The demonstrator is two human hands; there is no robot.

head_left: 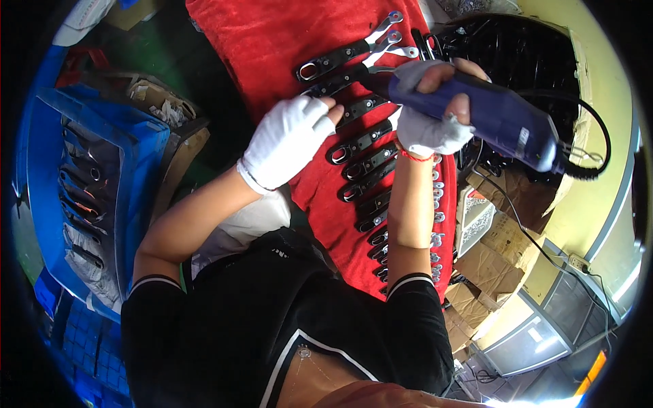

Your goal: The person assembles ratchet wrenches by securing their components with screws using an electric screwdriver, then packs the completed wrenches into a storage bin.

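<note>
My right hand (428,129), in a white glove with bare fingertips, is wrapped round a dark blue corded power screwdriver (500,119). The driver lies nearly level, its dark nose over a black-handled metal tool (340,81) with silver ends. At the left end of that tool's handle is my left hand (289,139), gloved the same way, with its fingers curled and closed on the handle end. Exactly where the driver's tip touches is hard to make out. Several similar black-handled tools (360,146) lie in a row on a red cloth (306,183), running toward me.
At left stands a blue crate (126,149) holding more black tools, beside an open cardboard box (160,102). A large box lined with black plastic (524,47) is at the far right. The driver's black cord (598,122) loops there, near flattened cardboard (503,251).
</note>
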